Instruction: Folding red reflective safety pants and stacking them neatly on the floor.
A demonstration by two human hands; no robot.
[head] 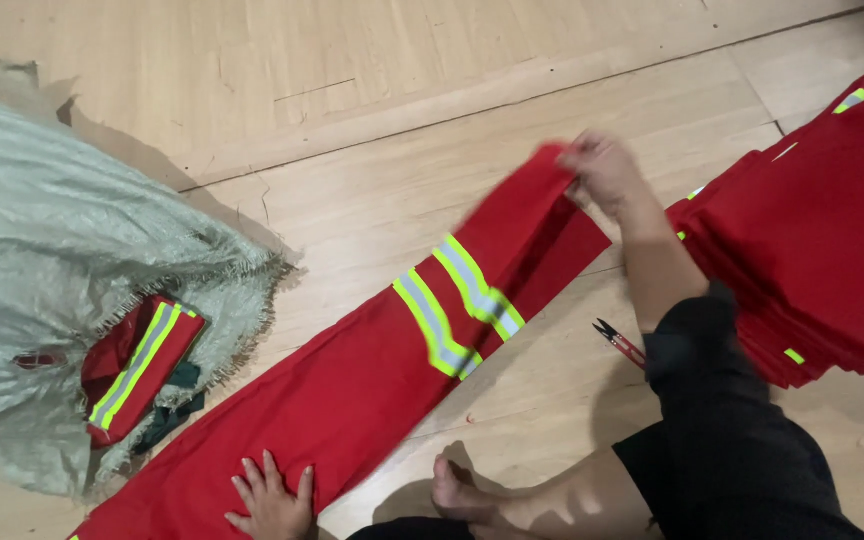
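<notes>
A long red garment leg (372, 380) with two yellow and silver reflective bands lies stretched diagonally across the wooden floor (372, 120). My left hand (272, 498) presses flat on its near end, fingers spread. My right hand (602, 170) grips the far hem of the red garment and lifts it slightly; the hand is blurred with motion. My bare foot (457, 492) rests on the floor beside the cloth.
A grey-green woven sack (62, 260) lies at the left, its open mouth showing a folded red piece with reflective stripes (142, 365). A stack of red garments (812, 250) sits at the right. Small red-handled snips (620, 343) lie on the floor near my right arm.
</notes>
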